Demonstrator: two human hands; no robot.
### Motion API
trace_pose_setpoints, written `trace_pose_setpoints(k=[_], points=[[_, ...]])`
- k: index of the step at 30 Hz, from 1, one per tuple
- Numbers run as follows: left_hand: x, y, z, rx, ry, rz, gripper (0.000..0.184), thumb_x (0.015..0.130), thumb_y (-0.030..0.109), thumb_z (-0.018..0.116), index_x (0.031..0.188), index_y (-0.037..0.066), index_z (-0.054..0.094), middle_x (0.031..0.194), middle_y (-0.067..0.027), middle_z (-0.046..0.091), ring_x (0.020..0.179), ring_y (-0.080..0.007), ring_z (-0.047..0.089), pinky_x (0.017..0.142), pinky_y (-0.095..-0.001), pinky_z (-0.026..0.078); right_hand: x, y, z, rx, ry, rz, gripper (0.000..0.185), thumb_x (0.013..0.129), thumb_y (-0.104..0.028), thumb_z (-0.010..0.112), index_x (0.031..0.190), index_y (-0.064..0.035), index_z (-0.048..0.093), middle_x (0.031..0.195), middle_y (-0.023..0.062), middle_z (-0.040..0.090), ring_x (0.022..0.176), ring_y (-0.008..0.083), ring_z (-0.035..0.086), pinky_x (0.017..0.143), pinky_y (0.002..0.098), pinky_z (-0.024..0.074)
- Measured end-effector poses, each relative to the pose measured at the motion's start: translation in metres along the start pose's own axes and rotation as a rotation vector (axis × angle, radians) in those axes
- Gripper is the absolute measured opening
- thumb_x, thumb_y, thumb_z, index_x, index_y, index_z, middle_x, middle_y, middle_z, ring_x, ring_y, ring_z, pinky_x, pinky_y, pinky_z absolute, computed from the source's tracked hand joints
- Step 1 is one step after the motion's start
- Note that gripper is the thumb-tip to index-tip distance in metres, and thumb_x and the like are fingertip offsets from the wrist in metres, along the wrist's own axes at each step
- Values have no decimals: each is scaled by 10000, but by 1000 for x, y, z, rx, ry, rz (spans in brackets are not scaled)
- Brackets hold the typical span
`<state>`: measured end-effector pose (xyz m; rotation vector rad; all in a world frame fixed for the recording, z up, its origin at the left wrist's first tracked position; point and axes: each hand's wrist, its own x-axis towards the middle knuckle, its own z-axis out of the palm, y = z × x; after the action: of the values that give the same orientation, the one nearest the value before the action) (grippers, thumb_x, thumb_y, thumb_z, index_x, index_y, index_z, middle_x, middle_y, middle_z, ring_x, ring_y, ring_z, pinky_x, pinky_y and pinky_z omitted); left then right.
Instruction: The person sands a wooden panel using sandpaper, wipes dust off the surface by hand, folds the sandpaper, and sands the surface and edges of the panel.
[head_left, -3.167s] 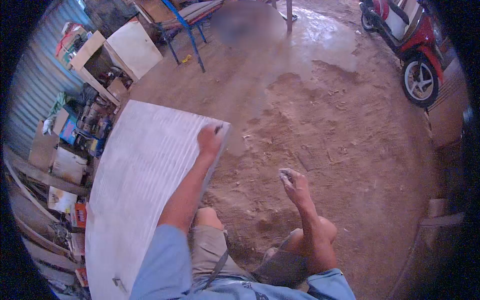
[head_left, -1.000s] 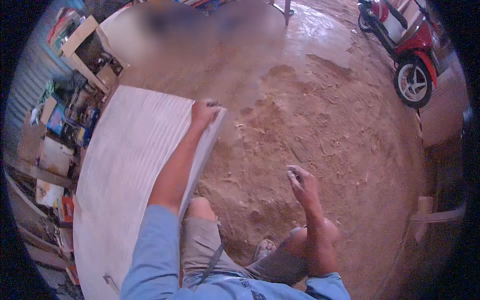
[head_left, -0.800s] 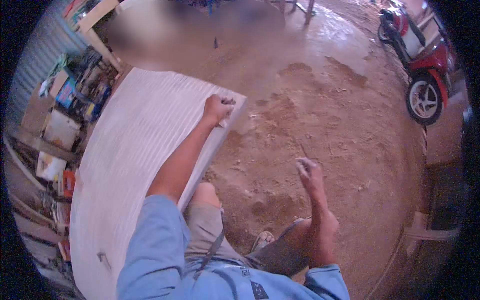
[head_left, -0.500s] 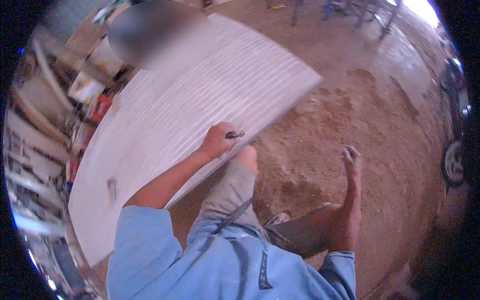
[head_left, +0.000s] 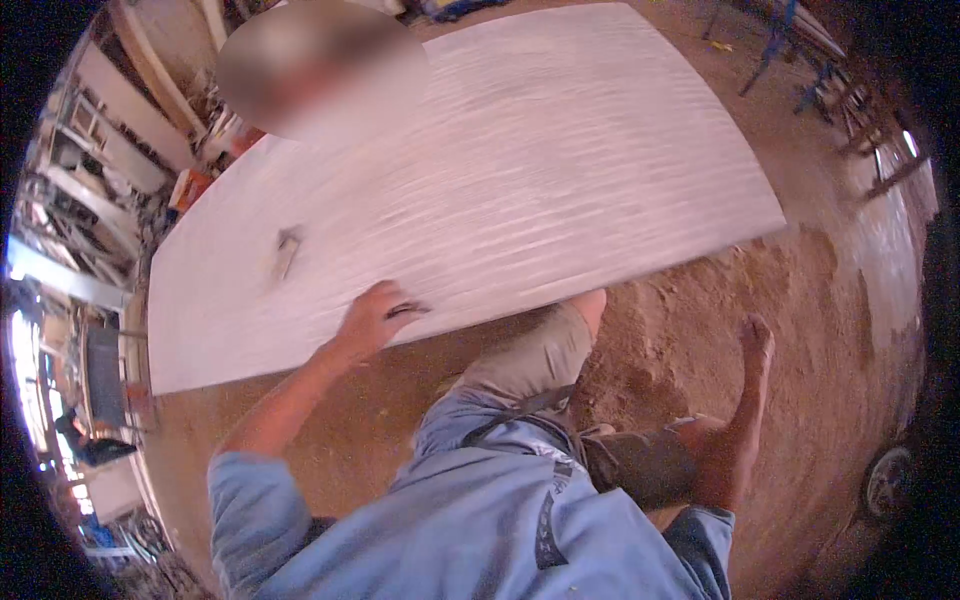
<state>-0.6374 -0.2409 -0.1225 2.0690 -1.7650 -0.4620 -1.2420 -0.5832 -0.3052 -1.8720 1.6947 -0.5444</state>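
A large white board (head_left: 600, 150) with fine ridges spans the upper middle. Near its front edge is my left hand (head_left: 375, 318), its fingers curled around something small and dark that I cannot make out. A small, blurred angular thing (head_left: 288, 250) lies on the board, further left. My right hand (head_left: 757, 338) is held over the dirt floor beside my right knee, away from the board. Its fingers are curled together, and whatever they hold, if anything, is hidden.
Planks and boxes (head_left: 185, 188) crowd the upper left. At the far left is a person (head_left: 85, 440) beside a dark chair-like thing. Blue metal legs (head_left: 768, 50) stand at the upper right, a wheel (head_left: 888, 482) at the lower right. A blurred patch covers the top left.
The view has swung left, so the board now lies more across it. My left hand has drawn back along the board's near edge toward me. My right hand remains closed over the floor.
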Motion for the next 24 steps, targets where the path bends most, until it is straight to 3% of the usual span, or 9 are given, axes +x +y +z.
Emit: trace_pose_setpoints(k=[2, 9, 10, 14, 15, 16, 19, 22, 24], points=[[-3, -19, 12, 43, -34, 23, 162, 760, 178, 680, 870, 63, 655, 832, -120, 582, 862, -317, 566, 764, -409, 482, 16, 34, 12, -236, -7, 45, 257, 884, -213, 579, 1026, -10, 647, 779, 16, 602, 705, 114, 534, 651, 290, 449], [-19, -54, 15, 69, -141, -91, 216, 753, 219, 672, 906, 66, 659, 860, -127, 598, 870, -331, 571, 765, -414, 478, -16, 5, -3, -98, 153, -80, 249, 870, -197, 592, 995, 11, 645, 788, 26, 626, 685, 122, 542, 628, 315, 459], [-5, -43, 18, 65, -158, -87, 216, 753, 219, 672, 906, 66, 659, 860, -127, 598, 870, -331, 571, 765, -414, 478, -17, 9, -4, -48, 80, 14, 252, 863, -214, 596, 1001, -12, 658, 864, 87, 658, 774, 182, 598, 685, 345, 476], [85, 31, 84, -226, -7, 199, 269, 780, 284, 646, 975, 101, 675, 826, -136, 613, 806, -309, 576, 729, -406, 467, -14, 16, 1, -24, -23, 109, 224, 852, -210, 602, 941, -16, 670, 860, 134, 689, 797, 227, 640, 699, 393, 483], [112, 55, 96, -264, -4, 239, 261, 776, 273, 639, 967, 100, 678, 836, -139, 615, 808, -312, 580, 730, -406, 469, -3, 56, 23, 722, 85, 200, 188, 843, -177, 595, 867, -5, 665, 787, 102, 678, 705, 216, 601, 636, 400, 462], [138, 80, 108, -304, -4, 278, 255, 771, 263, 632, 960, 98, 681, 846, -142, 618, 810, -316, 584, 732, -406, 471, -7, 38, 16, 715, 97, 199, 188, 843, -177, 595, 867, -5, 665, 787, 102, 678, 705, 216, 601, 636, 400, 462], [185, 113, 142, -214, 7, 310, 254, 746, 241, 631, 943, 91, 685, 844, -149, 619, 809, -322, 591, 723, -413, 472, -18, -7, 8, -165, -8, 196, 282, 865, -191, 622, 1077, -8, 654, 936, 67, 674, 786, 144, 601, 675, 321, 503], [174, 92, 134, -195, -56, 268, 246, 753, 252, 625, 931, 97, 693, 823, -165, 617, 798, -341, 597, 720, -434, 474, -11, 11, 8, -4, 6, 229, 297, 861, -201, 624, 1090, -14, 650, 939, 92, 678, 818, 157, 614, 719, 322, 502], [121, 63, 97, -204, -70, 152, 239, 795, 290, 614, 908, 99, 702, 838, -181, 628, 801, -348, 608, 714, -424, 482, -34, -57, -16, -286, 17, 122, 291, 851, -183, 620, 1092, -21, 644, 935, 119, 676, 841, 194, 628, 760, 331, 492]])
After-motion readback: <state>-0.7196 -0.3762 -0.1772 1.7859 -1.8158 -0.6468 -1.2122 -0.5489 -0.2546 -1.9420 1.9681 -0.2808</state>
